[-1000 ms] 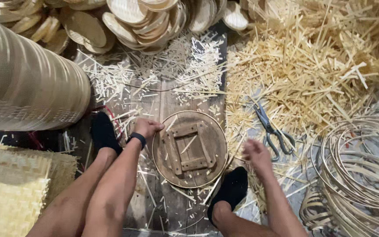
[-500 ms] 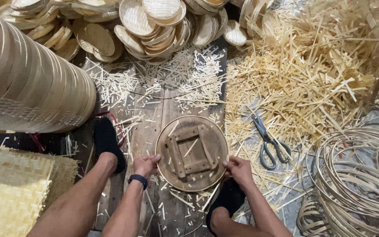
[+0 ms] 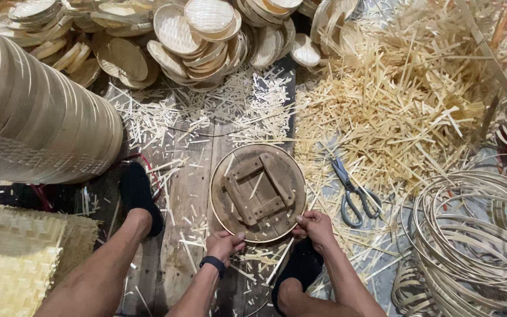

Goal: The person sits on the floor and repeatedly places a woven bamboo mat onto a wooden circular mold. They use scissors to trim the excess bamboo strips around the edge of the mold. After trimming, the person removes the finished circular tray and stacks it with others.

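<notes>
Taking the round wooden form point(image 3: 257, 194) on the floor planks point(image 3: 192, 194) as the landmark: far to its left lies a woven bamboo mat point(image 3: 13, 258), cut off by the frame's lower left corner, and above that a tall stack of bamboo hoops point(image 3: 36, 117) lying on its side, its far end out of view. Just left of the form a foot in a black sock point(image 3: 139, 196) rests on the planks.

The left hand point(image 3: 225, 243), with a dark band at the wrist, is closed on the form's near rim at its lower left; the fingers curl under, so how far they wrap cannot be made out. The right hand point(image 3: 315, 226) is closed on the rim at the lower right, thumb on top. Half a second ago both hands were already at the rim; a second ago the left sat at the form's left edge and the right hovered off to its right side. The form itself lies in the same spot, crossbars up.

Behind the form, woven round lids point(image 3: 206, 29) pile up, some cropped by the top edge. Right of it lie scissors point(image 3: 353, 191) among bamboo offcuts point(image 3: 406, 105), and farthest right a heap of thin bamboo rings point(image 3: 476, 235), partly cut off. The other foot point(image 3: 300, 267) is mostly hidden under the right forearm.
</notes>
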